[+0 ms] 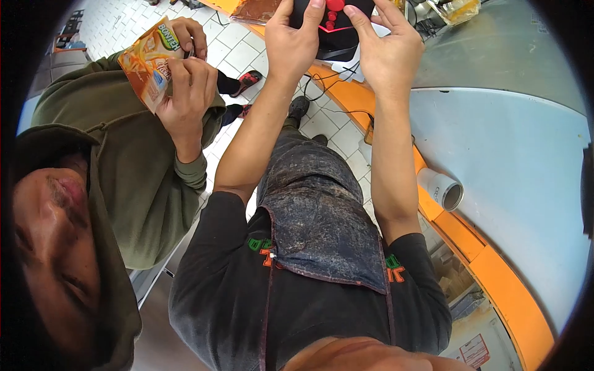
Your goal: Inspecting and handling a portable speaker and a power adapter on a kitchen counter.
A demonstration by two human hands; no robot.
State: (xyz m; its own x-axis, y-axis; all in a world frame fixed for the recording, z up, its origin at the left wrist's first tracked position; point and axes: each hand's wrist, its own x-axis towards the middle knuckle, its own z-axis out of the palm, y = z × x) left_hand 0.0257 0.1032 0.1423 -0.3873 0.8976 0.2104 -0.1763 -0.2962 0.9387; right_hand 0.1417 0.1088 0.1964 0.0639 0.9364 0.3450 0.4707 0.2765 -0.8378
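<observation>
At the top edge of the view, my left hand (293, 44) and my right hand (392, 53) hold a black device (338, 45) with red buttons between them. My left thumb rests on its top face. My right thumb is beside the largest red button (335, 4); whether it presses is unclear. The device's far side is cut off by the frame. Under it, a white sheet or bag (345, 69) shows in part on the orange counter edge (334, 86). Black cables (320, 86) hang over that edge.
To my left stands a person in a green hooded top (153, 199), holding an orange-brown printed pouch (151, 65) in both hands. A clear pack with brown contents (253, 10) lies beyond my left hand. A white cylindrical can or tumbler (438, 188) lies at the counter's right, by a pale blue panel (501, 153).
</observation>
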